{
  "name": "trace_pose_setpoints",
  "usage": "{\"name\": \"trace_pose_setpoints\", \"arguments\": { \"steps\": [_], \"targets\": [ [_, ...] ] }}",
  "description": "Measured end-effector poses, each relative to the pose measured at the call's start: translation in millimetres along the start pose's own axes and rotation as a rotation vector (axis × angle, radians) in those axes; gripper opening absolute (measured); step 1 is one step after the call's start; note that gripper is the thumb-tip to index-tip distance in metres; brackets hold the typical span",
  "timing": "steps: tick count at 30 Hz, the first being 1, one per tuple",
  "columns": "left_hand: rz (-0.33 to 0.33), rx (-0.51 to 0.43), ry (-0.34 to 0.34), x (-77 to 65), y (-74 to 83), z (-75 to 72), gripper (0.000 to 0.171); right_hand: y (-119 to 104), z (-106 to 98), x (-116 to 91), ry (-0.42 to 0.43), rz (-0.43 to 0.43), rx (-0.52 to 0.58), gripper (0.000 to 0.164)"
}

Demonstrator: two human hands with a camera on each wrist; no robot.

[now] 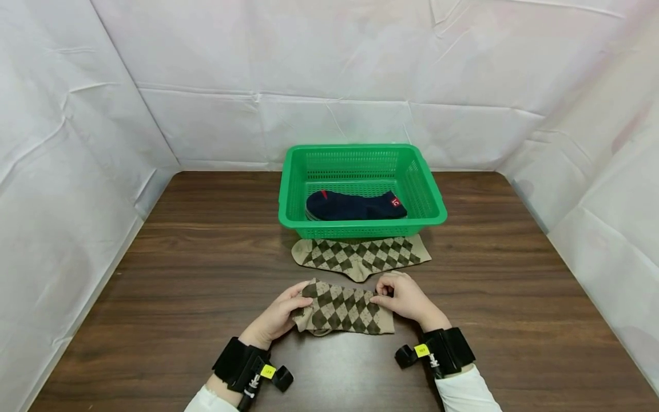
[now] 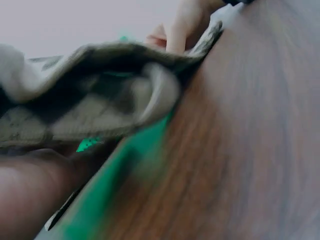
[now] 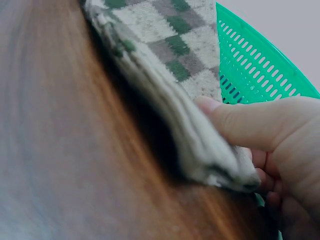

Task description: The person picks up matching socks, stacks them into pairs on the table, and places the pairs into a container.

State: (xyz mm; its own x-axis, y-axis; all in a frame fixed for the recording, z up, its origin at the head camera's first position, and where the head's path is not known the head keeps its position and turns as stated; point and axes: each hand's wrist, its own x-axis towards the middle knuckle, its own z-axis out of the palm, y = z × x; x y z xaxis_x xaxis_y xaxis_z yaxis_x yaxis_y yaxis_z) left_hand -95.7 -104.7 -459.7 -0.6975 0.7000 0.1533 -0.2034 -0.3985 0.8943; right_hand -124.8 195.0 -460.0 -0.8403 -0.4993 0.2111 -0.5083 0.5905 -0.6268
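Note:
Both hands hold a beige sock [image 1: 345, 309] with a dark diamond pattern, stretched sideways over the near part of the table. At its left end my left hand [image 1: 280, 312] grips it, thumb on top; that end looks folded over. My right hand [image 1: 404, 294] pinches the cuff corner at the right, and the right wrist view shows the thumb [image 3: 250, 120] pressed on the fabric. A matching argyle sock [image 1: 360, 256] lies flat just beyond, its far edge under the front of the green basket [image 1: 360, 229].
Inside the basket lie dark navy socks [image 1: 355, 207] with a red mark at the toe and a red patch at the cuff. The brown wooden table [image 1: 206, 257] is bounded by white sheeting [image 1: 329, 68] at the back and both sides.

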Motion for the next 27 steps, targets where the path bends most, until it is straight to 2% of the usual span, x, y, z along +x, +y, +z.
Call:
{"name": "trace_pose_setpoints", "arguments": {
  "steps": [3,7,11,19,22,27],
  "targets": [
    [0.035,-0.01,-0.015,0.3,0.3,1.5,0.038,-0.1,0.5,-0.4,0.008,-0.007,-0.009,0.03],
    [0.028,0.004,-0.031,-0.2,0.2,1.6,0.039,0.3,1.3,-0.1,0.02,-0.023,-0.023,0.031],
    [0.017,0.022,-0.016,-0.2,0.3,1.6,0.039,0.5,1.4,0.3,0.029,-0.031,-0.03,0.031],
    [0.095,0.052,0.105,0.5,-0.6,0.5,0.045,0.0,1.6,0.1,0.028,-0.026,-0.026,0.032],
    [0.139,0.114,0.155,1.9,-0.1,0.3,0.035,0.5,1.6,0.1,0.028,-0.024,-0.02,0.032],
    [0.263,0.218,0.244,5.0,0.6,-0.4,0.024,1.9,1.2,0.1,0.014,0.006,0.014,0.033]
  ]
}}
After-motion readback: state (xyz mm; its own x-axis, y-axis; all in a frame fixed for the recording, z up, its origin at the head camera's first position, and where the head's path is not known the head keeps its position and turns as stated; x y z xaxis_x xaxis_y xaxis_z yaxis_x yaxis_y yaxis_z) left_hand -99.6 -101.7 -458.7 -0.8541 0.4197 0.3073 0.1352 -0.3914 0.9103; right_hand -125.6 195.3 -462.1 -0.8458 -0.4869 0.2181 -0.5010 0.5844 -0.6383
